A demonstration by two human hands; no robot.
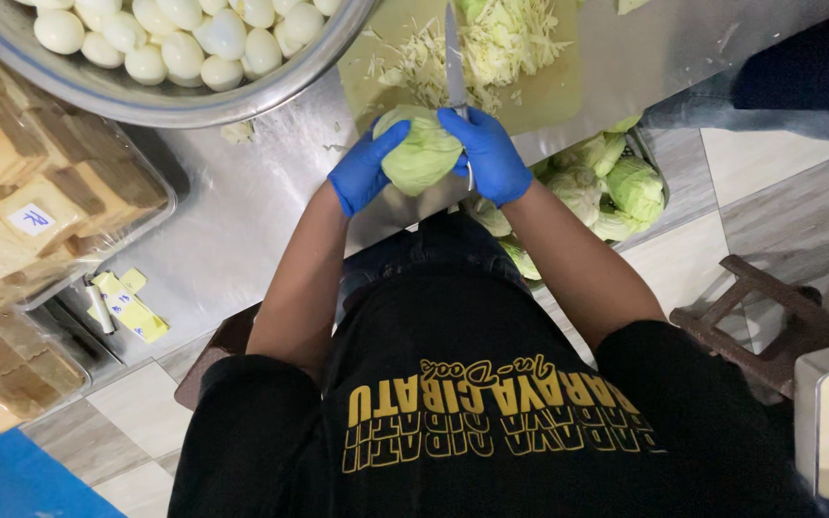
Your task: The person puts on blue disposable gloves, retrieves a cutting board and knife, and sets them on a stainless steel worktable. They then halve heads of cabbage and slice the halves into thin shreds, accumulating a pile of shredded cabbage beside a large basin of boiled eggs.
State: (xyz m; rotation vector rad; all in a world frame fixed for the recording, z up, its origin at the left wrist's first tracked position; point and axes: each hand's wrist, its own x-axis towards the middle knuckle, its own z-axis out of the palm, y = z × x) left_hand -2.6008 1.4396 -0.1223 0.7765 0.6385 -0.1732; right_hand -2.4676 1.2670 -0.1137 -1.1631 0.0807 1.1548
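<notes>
Cabbage piece (422,153): upper centre of frame, at steel table (242,221) edge. Left hand (365,170), blue-gloved, cups its side. Right hand (487,153) grips knife (454,58), blade over shredded cabbage (501,43) on cutting board (549,91).

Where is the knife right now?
In the head view the knife is top centre, in the right hand. Its blade points away over the shredded cabbage on the cutting board, beside the cabbage piece in the left hand.

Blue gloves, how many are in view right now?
2. One on the left hand cupping the cabbage piece, one on the right hand gripping the knife beside it. None looks hidden.
</notes>
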